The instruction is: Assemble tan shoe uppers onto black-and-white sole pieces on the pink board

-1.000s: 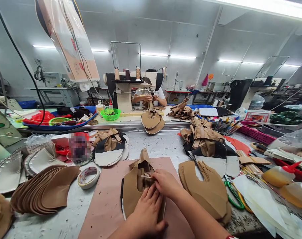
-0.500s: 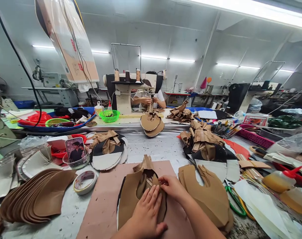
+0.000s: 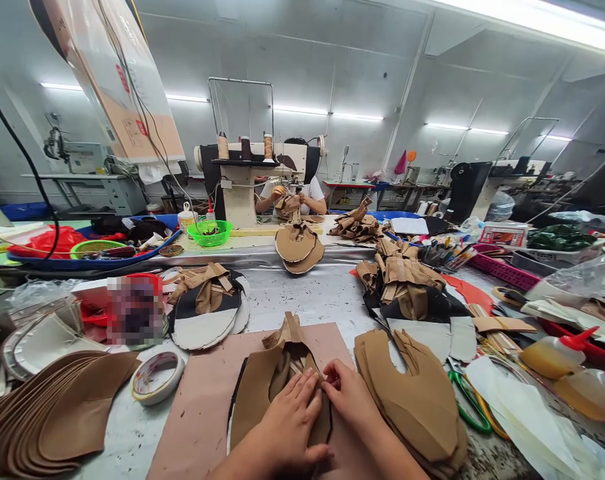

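A brown U-shaped piece [image 3: 254,401] of leather-like material, with a dark edge and a strap part at its top, lies on a pinkish-brown board [image 3: 192,400]. My left hand [image 3: 293,412] rests flat across its right arm, fingers stretched out and close together. At the outer right edge of the same piece, my right hand [image 3: 346,393] has its thumb and fingers bent in a pinch on the edge. The fingertips partly hide the contact. A stack of similar brown U-shaped pieces [image 3: 412,393] lies just right of my right hand.
Left of the board are a tape roll [image 3: 158,379] and fanned brown panels [image 3: 77,413]. Sewn pieces are piled at the back left [image 3: 207,313] and back right [image 3: 415,287]. Scissors [image 3: 470,403] and glue bottles [image 3: 557,353] lie right. Opposite, a person works at a sewing machine [image 3: 242,193].
The view has shifted slightly to the right. My left hand stays flat on the brown piece, while my right hand has moved slightly along its edge with the fingers more bent.
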A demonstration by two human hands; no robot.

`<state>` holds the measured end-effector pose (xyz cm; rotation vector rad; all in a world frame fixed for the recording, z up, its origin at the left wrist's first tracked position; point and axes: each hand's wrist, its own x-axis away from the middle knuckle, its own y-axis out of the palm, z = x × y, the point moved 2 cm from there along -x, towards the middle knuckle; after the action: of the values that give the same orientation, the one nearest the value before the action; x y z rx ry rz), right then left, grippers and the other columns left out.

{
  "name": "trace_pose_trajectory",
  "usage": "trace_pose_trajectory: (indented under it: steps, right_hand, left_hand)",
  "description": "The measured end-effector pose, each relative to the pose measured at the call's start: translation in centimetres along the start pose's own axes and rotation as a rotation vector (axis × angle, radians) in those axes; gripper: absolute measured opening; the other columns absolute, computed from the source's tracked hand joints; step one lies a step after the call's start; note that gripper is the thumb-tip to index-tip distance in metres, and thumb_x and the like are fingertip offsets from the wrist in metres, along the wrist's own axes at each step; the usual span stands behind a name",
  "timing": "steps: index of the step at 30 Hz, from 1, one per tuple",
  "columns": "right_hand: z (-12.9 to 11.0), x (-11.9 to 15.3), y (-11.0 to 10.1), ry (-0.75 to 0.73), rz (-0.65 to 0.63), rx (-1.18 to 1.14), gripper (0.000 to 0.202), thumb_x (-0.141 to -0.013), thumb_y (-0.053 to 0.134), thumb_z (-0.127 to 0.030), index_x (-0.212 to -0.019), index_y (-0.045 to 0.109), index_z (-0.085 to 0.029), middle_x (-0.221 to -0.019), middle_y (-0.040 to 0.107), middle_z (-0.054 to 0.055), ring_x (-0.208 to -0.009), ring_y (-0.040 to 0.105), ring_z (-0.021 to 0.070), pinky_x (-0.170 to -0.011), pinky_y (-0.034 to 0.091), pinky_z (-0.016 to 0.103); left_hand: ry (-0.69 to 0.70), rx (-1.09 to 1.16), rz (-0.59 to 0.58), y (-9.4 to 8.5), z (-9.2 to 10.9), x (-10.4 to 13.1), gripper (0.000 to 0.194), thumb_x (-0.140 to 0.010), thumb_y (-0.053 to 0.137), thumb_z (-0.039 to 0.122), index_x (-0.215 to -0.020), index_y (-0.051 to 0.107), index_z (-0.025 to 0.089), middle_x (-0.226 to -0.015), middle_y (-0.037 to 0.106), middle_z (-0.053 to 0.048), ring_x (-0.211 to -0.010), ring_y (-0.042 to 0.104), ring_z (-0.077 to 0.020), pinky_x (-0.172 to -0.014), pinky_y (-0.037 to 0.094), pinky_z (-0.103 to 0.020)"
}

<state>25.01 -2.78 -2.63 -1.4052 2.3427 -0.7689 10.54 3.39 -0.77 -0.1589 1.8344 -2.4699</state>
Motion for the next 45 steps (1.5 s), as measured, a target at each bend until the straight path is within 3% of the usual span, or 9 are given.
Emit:
trace_pose_trajectory:
  steps: [7, 11, 17, 21, 27, 34, 38, 41, 45]
  right_hand:
    - [-0.5, 0.6, 0.1, -0.047, 0.000, 0.284, 0.015, -0.078, 0.044, -0.010, -0.076, 0.053, -0.021, -0.082, 0.061, 0.004, -0.076, 0.058, 0.0183, -0.067, 0.042, 0.026]
    - [-1.2, 0.6, -0.4, -0.029, -0.040, 0.495, 0.029, -0.075, 0.040, -0.002, -0.084, 0.061, -0.021, -0.093, 0.060, 0.007, -0.082, 0.058, 0.0195, -0.072, 0.041, 0.028]
    - [-1.9, -3.0, -0.2, -0.262, -0.113, 0.487, 0.039, -0.082, 0.041, -0.010, -0.112, 0.061, -0.024, -0.108, 0.059, 0.007, -0.099, 0.051, 0.0222, -0.086, 0.038, 0.030]
    - [-0.7, -5.3, -0.1, -0.171, -0.114, 0.445, 0.036, -0.084, 0.040, -0.012, -0.107, 0.066, -0.022, -0.104, 0.060, 0.008, -0.095, 0.053, 0.0206, -0.085, 0.038, 0.028]
    - [-0.5, -5.4, -0.1, -0.151, -0.083, 0.312, 0.026, -0.079, 0.050, -0.018, -0.099, 0.066, -0.020, -0.100, 0.061, 0.006, -0.095, 0.054, 0.0183, -0.085, 0.039, 0.026]
    - [-0.8, -5.9, 0.2, -0.120, -0.003, 0.433, 0.024, -0.080, 0.044, -0.010, -0.092, 0.062, -0.020, -0.094, 0.061, 0.005, -0.089, 0.055, 0.0186, -0.077, 0.039, 0.027]
    - [-2.6, -5.6, 0.4, -0.190, 0.016, 0.420, 0.028, -0.078, 0.040, -0.005, -0.087, 0.062, -0.020, -0.091, 0.060, 0.005, -0.089, 0.054, 0.0182, -0.079, 0.039, 0.027]
    - [-5.3, -4.6, 1.4, -0.358, 0.019, 0.337, 0.028, -0.079, 0.047, -0.012, -0.102, 0.060, -0.021, -0.110, 0.058, 0.007, -0.106, 0.049, 0.0209, -0.091, 0.036, 0.032]
    - [-8.2, -2.8, 3.2, -0.573, -0.120, 0.307, 0.017, -0.079, 0.054, -0.019, -0.092, 0.064, -0.022, -0.122, 0.054, 0.006, -0.115, 0.043, 0.0247, -0.098, 0.029, 0.041]
  left_hand:
    - [-0.031, -0.054, 0.077, -0.1, -0.4, -1.1, 0.064, -0.086, 0.038, 0.057, -0.131, 0.043, 0.011, -0.136, 0.045, -0.016, -0.126, 0.039, -0.0270, -0.107, 0.026, -0.043]
    - [-0.027, -0.057, 0.095, -0.1, -0.5, -1.3, 0.062, -0.088, 0.037, 0.053, -0.133, 0.040, 0.010, -0.135, 0.046, -0.015, -0.126, 0.038, -0.0264, -0.107, 0.026, -0.042]
    - [-0.010, -0.067, 0.094, -0.3, -0.4, -1.2, 0.060, -0.086, 0.042, 0.052, -0.131, 0.043, 0.012, -0.135, 0.045, -0.015, -0.129, 0.033, -0.0287, -0.109, 0.022, -0.044]
    - [-0.007, -0.075, 0.074, -0.4, -0.6, -1.2, 0.059, -0.085, 0.042, 0.054, -0.128, 0.047, 0.014, -0.133, 0.048, -0.014, -0.129, 0.033, -0.0293, -0.108, 0.022, -0.044]
    - [0.024, -0.128, 0.047, -0.7, -0.6, -1.6, 0.059, -0.084, 0.042, 0.054, -0.121, 0.050, 0.009, -0.134, 0.045, -0.019, -0.128, 0.033, -0.0311, -0.106, 0.025, -0.044]
    - [0.004, -0.143, 0.049, -0.7, -0.5, -1.6, 0.056, -0.084, 0.042, 0.054, -0.118, 0.052, 0.010, -0.131, 0.047, -0.018, -0.125, 0.037, -0.0317, -0.104, 0.028, -0.045]
    - [-0.003, -0.099, 0.068, -0.8, 0.2, -0.8, 0.057, -0.084, 0.043, 0.057, -0.124, 0.050, 0.017, -0.133, 0.045, -0.015, -0.123, 0.038, -0.0319, -0.103, 0.027, -0.047]
    - [0.069, -0.062, 0.095, -0.6, 1.4, 0.0, 0.056, -0.081, 0.045, 0.062, -0.127, 0.047, 0.030, -0.140, 0.038, -0.009, -0.126, 0.034, -0.0329, -0.104, 0.025, -0.049]
    - [0.119, -0.071, 0.206, 0.4, 2.3, 2.1, 0.058, -0.083, 0.042, 0.062, -0.130, 0.044, 0.026, -0.139, 0.040, -0.010, -0.125, 0.034, -0.0302, -0.106, 0.023, -0.046]
